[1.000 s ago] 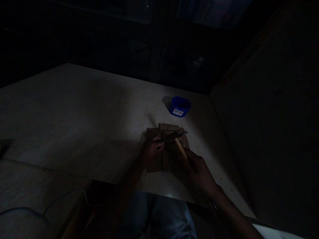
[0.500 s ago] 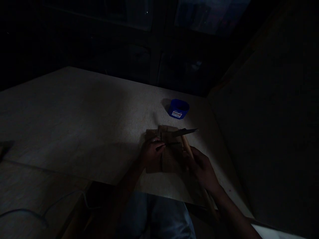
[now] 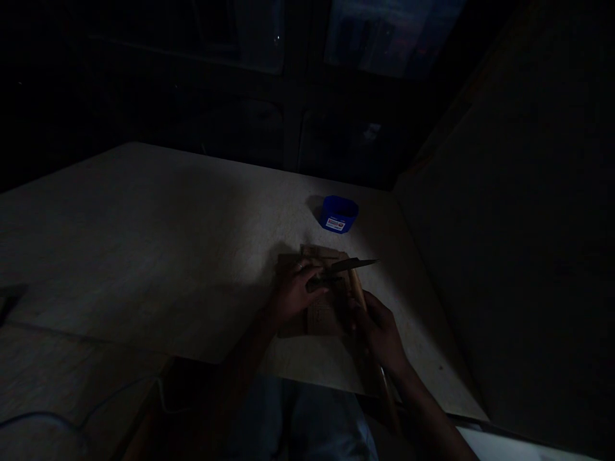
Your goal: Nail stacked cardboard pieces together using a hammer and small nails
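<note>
My right hand [image 3: 382,326] is wrapped round the wooden handle of a hammer [image 3: 358,288]. Its dark, pointed metal head is raised over the right part of a flattened piece of brown cardboard [image 3: 327,317]. On the left of the cardboard rests my left hand [image 3: 295,291], thumb and forefinger spread apart. A thin dark rod [image 3: 333,280] lies by those fingertips; the dimness hides what it is and whether they touch it. Past the cardboard stands a blue tub [image 3: 339,214] with a white label.
The pale tabletop [image 3: 202,256] runs far to the left, and a dark panel [image 3: 519,243] rises along its right side. A cable [image 3: 43,415] curves at lower left. Dark window panes [image 3: 394,38] are at the back. The light is very low.
The fingers of my left hand have parted from a pinch near the thin rod. My right hand and the hammer have shifted slightly left in view, the head a little lower.
</note>
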{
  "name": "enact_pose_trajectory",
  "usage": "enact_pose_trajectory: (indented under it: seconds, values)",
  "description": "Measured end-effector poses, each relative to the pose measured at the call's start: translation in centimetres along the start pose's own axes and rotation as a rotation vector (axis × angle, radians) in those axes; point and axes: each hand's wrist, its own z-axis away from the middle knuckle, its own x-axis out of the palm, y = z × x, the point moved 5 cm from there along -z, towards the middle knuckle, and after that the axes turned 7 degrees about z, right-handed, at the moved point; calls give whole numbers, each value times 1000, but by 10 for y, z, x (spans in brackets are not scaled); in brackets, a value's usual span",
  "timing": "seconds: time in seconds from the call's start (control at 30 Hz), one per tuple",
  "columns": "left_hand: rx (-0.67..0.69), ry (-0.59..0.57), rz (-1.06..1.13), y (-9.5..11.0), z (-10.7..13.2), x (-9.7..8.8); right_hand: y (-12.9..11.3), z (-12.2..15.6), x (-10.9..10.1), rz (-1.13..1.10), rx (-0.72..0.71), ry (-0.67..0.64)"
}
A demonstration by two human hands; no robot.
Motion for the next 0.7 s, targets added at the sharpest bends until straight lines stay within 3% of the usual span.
enact_pose_trajectory:
  seconds: [0.23,0.7]
  values:
    - [38,-30,71,-9,-13,26,7,1,2,-51,17,6]
    - [3,-4,156,-21,-9,30,7,-1,7,-71,87,4]
